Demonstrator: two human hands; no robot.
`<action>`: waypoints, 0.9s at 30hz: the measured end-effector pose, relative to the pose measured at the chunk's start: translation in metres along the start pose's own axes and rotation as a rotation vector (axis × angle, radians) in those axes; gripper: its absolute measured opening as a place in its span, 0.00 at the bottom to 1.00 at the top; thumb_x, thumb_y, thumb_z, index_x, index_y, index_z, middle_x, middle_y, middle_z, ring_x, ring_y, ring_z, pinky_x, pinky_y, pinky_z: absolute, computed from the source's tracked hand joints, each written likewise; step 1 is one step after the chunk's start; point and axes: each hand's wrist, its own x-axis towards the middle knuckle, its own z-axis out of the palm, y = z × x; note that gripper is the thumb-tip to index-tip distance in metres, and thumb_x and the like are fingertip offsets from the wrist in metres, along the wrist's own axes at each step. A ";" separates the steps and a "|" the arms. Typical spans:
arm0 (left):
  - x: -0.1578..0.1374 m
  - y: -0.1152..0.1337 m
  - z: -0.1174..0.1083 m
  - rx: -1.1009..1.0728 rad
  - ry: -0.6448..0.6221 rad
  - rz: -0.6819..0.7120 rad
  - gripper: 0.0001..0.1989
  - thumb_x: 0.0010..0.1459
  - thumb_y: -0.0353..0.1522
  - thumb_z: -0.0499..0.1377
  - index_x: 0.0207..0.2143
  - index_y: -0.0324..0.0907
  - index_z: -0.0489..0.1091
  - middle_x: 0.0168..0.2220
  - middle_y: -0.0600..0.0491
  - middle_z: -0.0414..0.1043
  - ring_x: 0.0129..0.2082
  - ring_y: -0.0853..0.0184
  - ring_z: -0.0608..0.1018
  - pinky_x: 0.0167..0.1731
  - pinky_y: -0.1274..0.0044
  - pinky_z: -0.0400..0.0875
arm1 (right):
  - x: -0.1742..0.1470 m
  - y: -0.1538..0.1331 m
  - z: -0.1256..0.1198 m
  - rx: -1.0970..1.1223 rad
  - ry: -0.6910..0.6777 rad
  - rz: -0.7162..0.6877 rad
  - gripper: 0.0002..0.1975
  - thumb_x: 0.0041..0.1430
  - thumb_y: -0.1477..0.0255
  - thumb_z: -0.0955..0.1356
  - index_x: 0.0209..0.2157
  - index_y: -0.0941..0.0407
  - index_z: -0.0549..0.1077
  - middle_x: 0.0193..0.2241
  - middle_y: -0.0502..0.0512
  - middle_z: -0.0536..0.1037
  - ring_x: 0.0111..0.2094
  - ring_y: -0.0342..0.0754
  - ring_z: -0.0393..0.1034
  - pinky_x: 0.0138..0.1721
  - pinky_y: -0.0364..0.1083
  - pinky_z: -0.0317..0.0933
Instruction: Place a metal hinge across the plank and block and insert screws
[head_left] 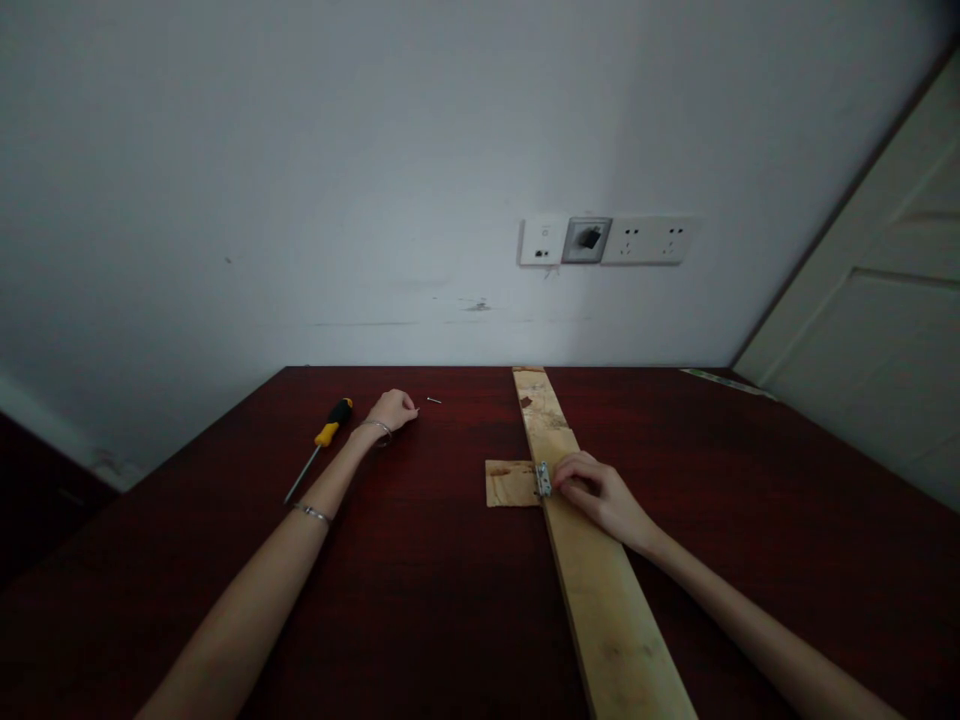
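A long pale wooden board (600, 590) runs from the near edge of the table toward the wall. Against its left side lies a small wooden block (510, 484). A small metal hinge (543, 479) sits on the board's left edge, beside the block. My right hand (600, 495) rests over the board, its curled thumb and fingers closed at the hinge's right side. Farther left, my left hand (391, 410) is pinched near the tabletop; what its fingertips hold is too small to make out. Just right of them lies a small screw (434, 401).
A yellow and black screwdriver (324, 436) lies left of my left hand, its shaft toward me. The dark red table (420, 600) meets a white wall with sockets (641, 240). A thin patterned strip (727, 383) lies at the far right, near a pale door (892, 290).
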 end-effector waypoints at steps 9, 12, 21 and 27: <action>-0.035 0.066 0.014 -0.452 -0.209 0.149 0.04 0.43 0.30 0.64 0.24 0.38 0.75 0.23 0.52 0.71 0.18 0.76 0.62 0.17 0.83 0.55 | 0.027 -0.021 -0.012 0.136 0.168 0.072 0.08 0.51 0.68 0.67 0.32 0.56 0.74 0.31 0.54 0.77 0.33 0.47 0.70 0.34 0.46 0.64; -0.057 0.090 0.028 -0.709 -0.303 0.131 0.06 0.42 0.29 0.65 0.24 0.35 0.74 0.23 0.52 0.69 0.21 0.76 0.64 0.19 0.82 0.55 | 0.042 -0.035 -0.008 0.201 0.189 0.079 0.10 0.50 0.66 0.68 0.34 0.56 0.76 0.33 0.55 0.78 0.34 0.48 0.71 0.34 0.46 0.65; -0.102 0.123 0.062 -1.059 -0.502 -0.008 0.08 0.39 0.29 0.68 0.24 0.33 0.73 0.20 0.55 0.64 0.22 0.77 0.63 0.21 0.81 0.53 | 0.055 -0.062 0.013 0.370 0.300 0.127 0.09 0.45 0.64 0.72 0.27 0.55 0.79 0.28 0.54 0.80 0.29 0.48 0.73 0.26 0.45 0.66; -0.107 0.122 0.069 -1.068 -0.523 -0.023 0.08 0.40 0.28 0.67 0.24 0.33 0.74 0.20 0.54 0.65 0.22 0.77 0.63 0.22 0.81 0.53 | 0.055 -0.059 0.016 0.381 0.353 0.153 0.09 0.45 0.65 0.72 0.27 0.56 0.79 0.25 0.55 0.80 0.26 0.48 0.72 0.21 0.43 0.64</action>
